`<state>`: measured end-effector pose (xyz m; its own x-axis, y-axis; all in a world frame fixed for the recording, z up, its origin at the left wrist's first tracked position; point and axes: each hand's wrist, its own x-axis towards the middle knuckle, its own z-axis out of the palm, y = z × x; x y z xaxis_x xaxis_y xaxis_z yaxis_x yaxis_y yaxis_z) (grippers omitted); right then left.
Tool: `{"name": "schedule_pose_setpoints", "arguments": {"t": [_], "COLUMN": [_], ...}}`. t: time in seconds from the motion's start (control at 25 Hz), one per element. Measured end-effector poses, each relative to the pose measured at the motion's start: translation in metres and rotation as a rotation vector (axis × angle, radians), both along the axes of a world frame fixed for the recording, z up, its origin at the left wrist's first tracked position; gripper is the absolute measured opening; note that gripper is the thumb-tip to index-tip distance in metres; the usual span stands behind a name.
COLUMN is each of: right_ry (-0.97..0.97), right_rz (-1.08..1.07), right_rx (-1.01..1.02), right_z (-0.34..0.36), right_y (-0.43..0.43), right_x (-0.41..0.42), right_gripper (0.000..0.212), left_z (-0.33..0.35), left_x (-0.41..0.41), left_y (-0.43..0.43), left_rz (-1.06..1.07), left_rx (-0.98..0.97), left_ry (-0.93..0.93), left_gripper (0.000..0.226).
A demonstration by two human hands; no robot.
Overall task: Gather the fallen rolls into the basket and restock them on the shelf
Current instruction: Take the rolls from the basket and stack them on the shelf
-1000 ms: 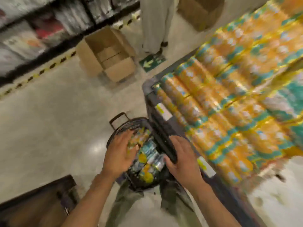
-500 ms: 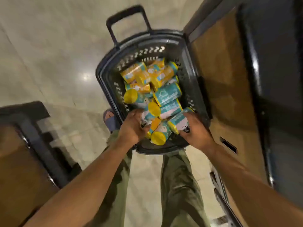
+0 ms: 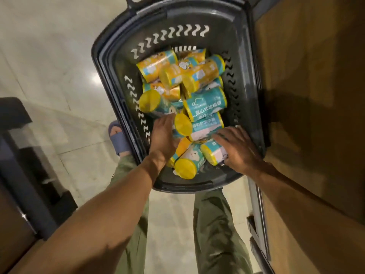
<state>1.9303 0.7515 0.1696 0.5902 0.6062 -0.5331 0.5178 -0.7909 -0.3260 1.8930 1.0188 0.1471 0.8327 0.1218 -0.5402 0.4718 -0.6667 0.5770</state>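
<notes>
A dark grey plastic basket [image 3: 110, 80] stands on the floor between my legs, holding several teal-and-yellow rolls [image 3: 205, 103] piled loosely. My left hand [image 3: 164, 135] reaches into the near left of the pile and presses against a roll with a yellow end [image 3: 182, 125]; its fingers are hidden among the rolls. Over at the near right, my right hand [image 3: 237, 149] lies curled around a small teal roll [image 3: 212, 154]. Another roll with a yellow end [image 3: 186, 168] lies between my wrists.
A brown shelf side panel [image 3: 316, 95] with a metal base rail [image 3: 256, 210] stands close on the right of the basket. A dark shelf base [image 3: 23, 165] is on the left. My foot in a blue sandal [image 3: 118, 137] touches the basket's left side. Pale tiled floor [image 3: 49, 56] lies beyond.
The view dropped from the stocked shelf down onto the basket and moved closer. Both hands stayed in the basket's near end, the right settling over a roll.
</notes>
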Motion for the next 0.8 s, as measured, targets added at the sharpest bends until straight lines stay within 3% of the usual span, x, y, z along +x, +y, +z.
{"name": "schedule_pose_setpoints", "arguments": {"t": [0.08, 0.16, 0.32, 0.56, 0.68, 0.8], "right_ry": [0.024, 0.088, 0.112, -0.166, -0.337, -0.514], "right_rz": [-0.175, -0.492, -0.972, -1.152, -1.327, -1.458], "right_rx": [0.002, 0.095, 0.316, 0.630, 0.645, 0.639], "right_z": [0.019, 0.053, 0.178, 0.416, 0.496, 0.547], "right_y": [0.005, 0.017, 0.047, 0.049, 0.015, -0.050], "right_x": [-0.001, -0.007, -0.020, -0.020, -0.026, -0.021], "right_gripper": [0.087, 0.088, 0.076, 0.074, 0.085, 0.079], "left_z": [0.015, 0.052, 0.197, 0.454, 0.547, 0.611], "left_x": [0.001, 0.007, 0.019, 0.077, 0.112, 0.156], "left_y": [0.002, 0.007, 0.023, 0.030, -0.007, -0.074], "left_rz": [0.053, 0.214, 0.248, -0.052, -0.208, -0.397], "left_rx": [-0.009, -0.137, -0.202, -0.247, -0.272, -0.254], "left_ry": [-0.047, -0.029, -0.110, -0.339, -0.449, -0.479], "left_gripper": [0.057, 0.052, 0.077, 0.082, 0.088, 0.085]}}
